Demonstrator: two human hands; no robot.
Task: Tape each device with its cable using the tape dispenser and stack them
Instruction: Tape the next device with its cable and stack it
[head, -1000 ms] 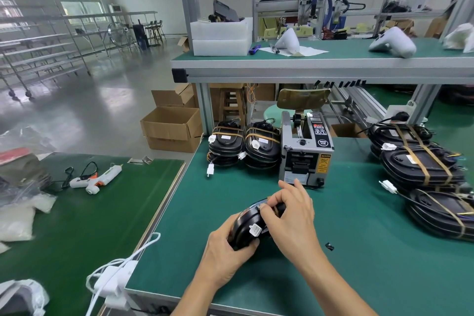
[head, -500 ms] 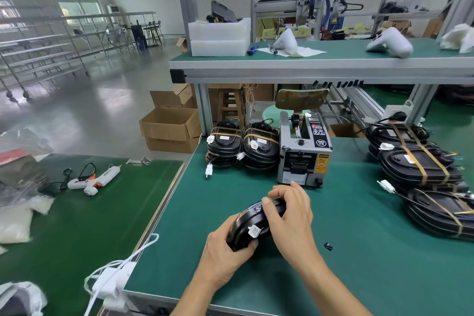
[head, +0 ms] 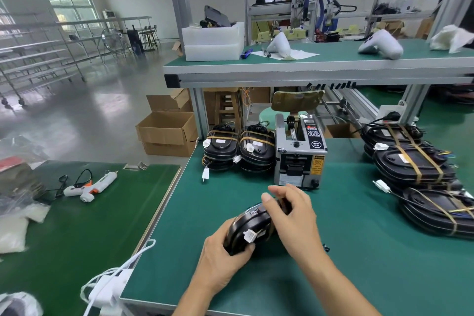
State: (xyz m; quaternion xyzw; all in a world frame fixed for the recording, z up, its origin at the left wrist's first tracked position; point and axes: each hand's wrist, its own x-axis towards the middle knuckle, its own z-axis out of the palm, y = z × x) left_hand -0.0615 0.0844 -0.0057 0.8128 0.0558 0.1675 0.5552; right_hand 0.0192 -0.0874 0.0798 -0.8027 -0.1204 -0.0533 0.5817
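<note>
Black oval plastic device (head: 250, 228) with white connector, tilted above green bench mat (head: 359, 251) before grey tape dispenser (head: 298, 155) | left hand (head: 223, 261) grips near end | right hand (head: 292, 218) curls over top

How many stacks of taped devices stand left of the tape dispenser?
2: one stack at the mat's far left edge, the other right beside the dispenser. How many devices each holds is hard to tell.

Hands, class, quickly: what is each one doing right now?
Left hand: grips the near end of the black device.
Right hand: fingers curled over the device's far end, holding it.
</note>
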